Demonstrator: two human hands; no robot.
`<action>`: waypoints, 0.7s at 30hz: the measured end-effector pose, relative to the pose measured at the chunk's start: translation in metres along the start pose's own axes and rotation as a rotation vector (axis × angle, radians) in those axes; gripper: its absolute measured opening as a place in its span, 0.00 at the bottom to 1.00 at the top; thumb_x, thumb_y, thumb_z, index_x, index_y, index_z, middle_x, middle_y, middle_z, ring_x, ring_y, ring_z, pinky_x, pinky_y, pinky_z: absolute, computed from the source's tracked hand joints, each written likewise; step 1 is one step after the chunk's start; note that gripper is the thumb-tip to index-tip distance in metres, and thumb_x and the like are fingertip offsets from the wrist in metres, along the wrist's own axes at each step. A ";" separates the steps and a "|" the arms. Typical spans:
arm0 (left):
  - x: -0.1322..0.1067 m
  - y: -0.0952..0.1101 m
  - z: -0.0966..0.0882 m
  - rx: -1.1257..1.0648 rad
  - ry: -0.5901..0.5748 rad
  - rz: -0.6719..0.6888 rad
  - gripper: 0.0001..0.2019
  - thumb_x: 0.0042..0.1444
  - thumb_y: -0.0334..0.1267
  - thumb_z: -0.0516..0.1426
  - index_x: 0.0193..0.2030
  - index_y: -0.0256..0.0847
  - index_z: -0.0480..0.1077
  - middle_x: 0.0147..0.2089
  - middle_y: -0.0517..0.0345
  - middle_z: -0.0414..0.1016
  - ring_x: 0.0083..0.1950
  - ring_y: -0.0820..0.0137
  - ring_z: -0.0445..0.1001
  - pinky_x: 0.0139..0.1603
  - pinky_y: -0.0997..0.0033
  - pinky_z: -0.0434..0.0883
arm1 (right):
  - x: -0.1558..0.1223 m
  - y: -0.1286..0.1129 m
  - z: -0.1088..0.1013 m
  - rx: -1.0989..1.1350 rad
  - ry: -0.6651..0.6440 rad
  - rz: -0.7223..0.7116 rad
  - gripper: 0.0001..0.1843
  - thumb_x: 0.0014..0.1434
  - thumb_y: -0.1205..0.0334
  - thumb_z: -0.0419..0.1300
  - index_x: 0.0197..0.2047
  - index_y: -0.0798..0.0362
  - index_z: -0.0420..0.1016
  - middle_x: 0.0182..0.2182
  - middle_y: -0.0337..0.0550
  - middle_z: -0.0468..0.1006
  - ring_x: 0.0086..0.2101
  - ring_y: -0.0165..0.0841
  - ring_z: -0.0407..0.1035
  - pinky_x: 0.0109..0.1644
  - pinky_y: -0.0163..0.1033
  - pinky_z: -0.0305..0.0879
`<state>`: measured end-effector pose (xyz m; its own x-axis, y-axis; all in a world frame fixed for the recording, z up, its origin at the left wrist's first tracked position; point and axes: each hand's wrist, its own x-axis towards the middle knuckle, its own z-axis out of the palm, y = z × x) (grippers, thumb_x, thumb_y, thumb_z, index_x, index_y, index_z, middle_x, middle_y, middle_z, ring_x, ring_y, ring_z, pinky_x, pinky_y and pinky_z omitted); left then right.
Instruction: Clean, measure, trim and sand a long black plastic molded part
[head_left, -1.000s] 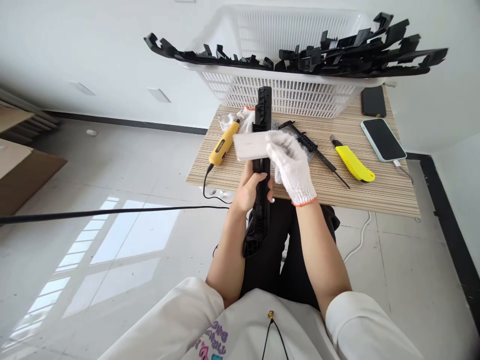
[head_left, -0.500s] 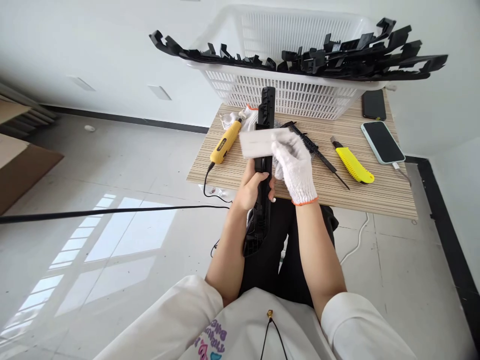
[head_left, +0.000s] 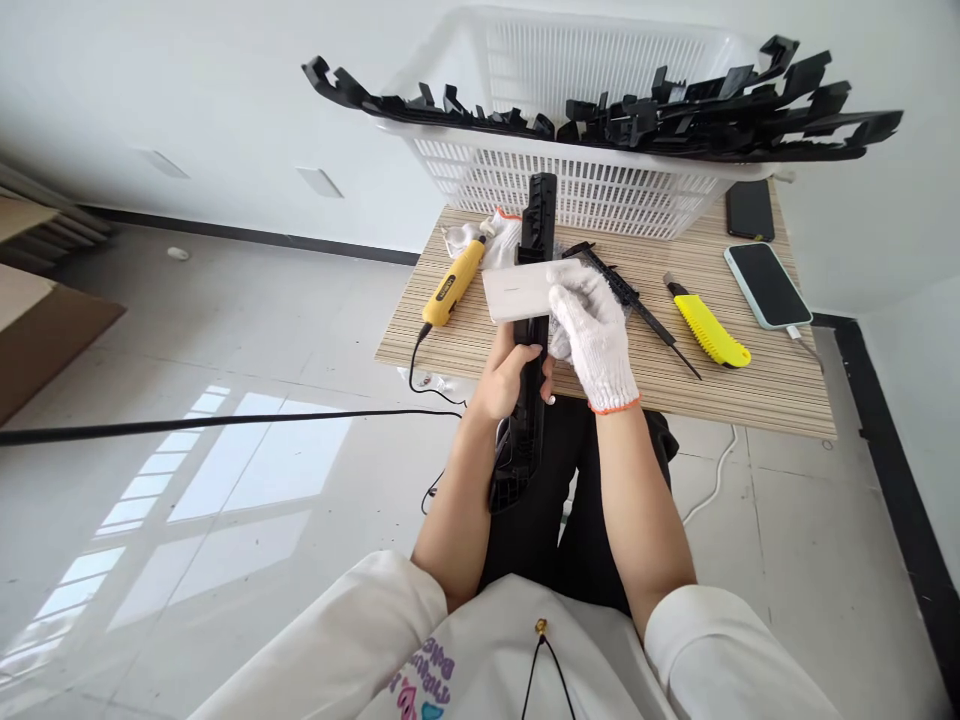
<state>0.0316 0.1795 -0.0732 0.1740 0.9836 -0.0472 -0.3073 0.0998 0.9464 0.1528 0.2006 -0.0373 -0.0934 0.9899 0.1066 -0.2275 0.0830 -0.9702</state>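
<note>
The bare left hand (head_left: 504, 382) is clamped round a long black plastic part (head_left: 531, 420), thumb on its upper face and fingertips curling round its right edge; the part runs away from the body, its far end beyond those fingers. Just past the thumb, a flat white block (head_left: 517, 292) lies crosswise over the part, its right end pinched between the thumb and fingers of the gloved right hand (head_left: 596, 325); whether block and part touch, I cannot tell. Beyond both sets of fingers, at the far side of the table (head_left: 409, 345), a white slatted basket (head_left: 487, 178) carries several black strips (head_left: 675, 125) with upright tabs, heaped along its near rim and overhanging both sides; they bunch most thickly to the right of the gloved fingers. Left of the bare fingers lies a yellow corded tool (head_left: 455, 283). Right of the gloved fingers are a black caliper (head_left: 637, 312), then a yellow cutter (head_left: 709, 325), with a phone (head_left: 766, 283) farther right.
</note>
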 end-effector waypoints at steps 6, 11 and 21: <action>0.000 -0.001 -0.002 0.022 -0.044 0.028 0.05 0.56 0.37 0.53 0.31 0.41 0.62 0.19 0.65 0.68 0.17 0.73 0.67 0.21 0.71 0.67 | 0.000 0.005 0.001 -0.016 -0.017 0.024 0.12 0.59 0.52 0.64 0.43 0.48 0.72 0.30 0.34 0.73 0.16 0.22 0.60 0.15 0.30 0.59; -0.001 0.002 0.000 0.045 -0.033 -0.004 0.07 0.55 0.38 0.52 0.27 0.40 0.62 0.18 0.63 0.67 0.18 0.73 0.68 0.21 0.72 0.67 | -0.001 0.005 0.002 -0.041 -0.052 0.010 0.12 0.60 0.52 0.63 0.43 0.49 0.72 0.28 0.33 0.72 0.16 0.21 0.59 0.15 0.29 0.58; -0.001 0.002 -0.001 0.039 -0.064 0.027 0.08 0.56 0.37 0.52 0.27 0.40 0.63 0.19 0.64 0.67 0.17 0.73 0.68 0.20 0.71 0.68 | -0.003 0.004 0.008 -0.099 0.004 -0.004 0.11 0.60 0.52 0.63 0.41 0.49 0.72 0.28 0.34 0.72 0.17 0.22 0.60 0.16 0.30 0.59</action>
<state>0.0299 0.1785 -0.0719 0.2258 0.9742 -0.0019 -0.2764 0.0660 0.9588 0.1443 0.1974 -0.0400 -0.0889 0.9900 0.1095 -0.1310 0.0973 -0.9866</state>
